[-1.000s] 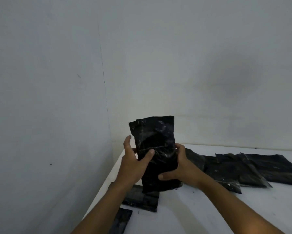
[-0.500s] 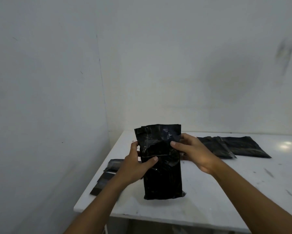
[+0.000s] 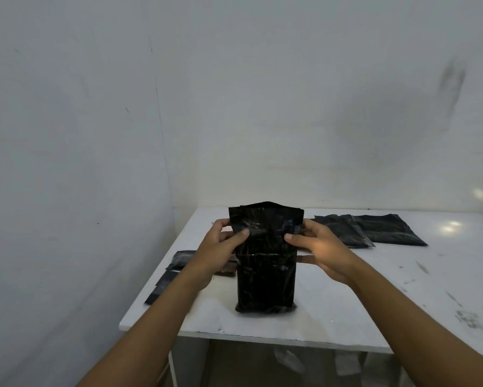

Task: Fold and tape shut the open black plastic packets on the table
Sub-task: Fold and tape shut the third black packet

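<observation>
A black plastic packet (image 3: 265,277) stands upright on the white table (image 3: 346,303), its open top edge pointing up. My left hand (image 3: 220,247) pinches the packet's upper left side, thumb on the front. My right hand (image 3: 318,247) pinches the upper right side in the same way. More black packets (image 3: 374,227) lie flat at the back right of the table. Several flat black packets (image 3: 173,269) lie along the table's left edge, partly hidden behind my left forearm.
The table stands in a corner between a white wall on the left and one behind. Its front edge (image 3: 262,335) is close to me, and floor shows below it. Scuff marks spot the table's right part.
The view has pulled back and more of the table shows. My right hand moved from the packet's lower front to its upper right side. My left hand slid higher up the left side.
</observation>
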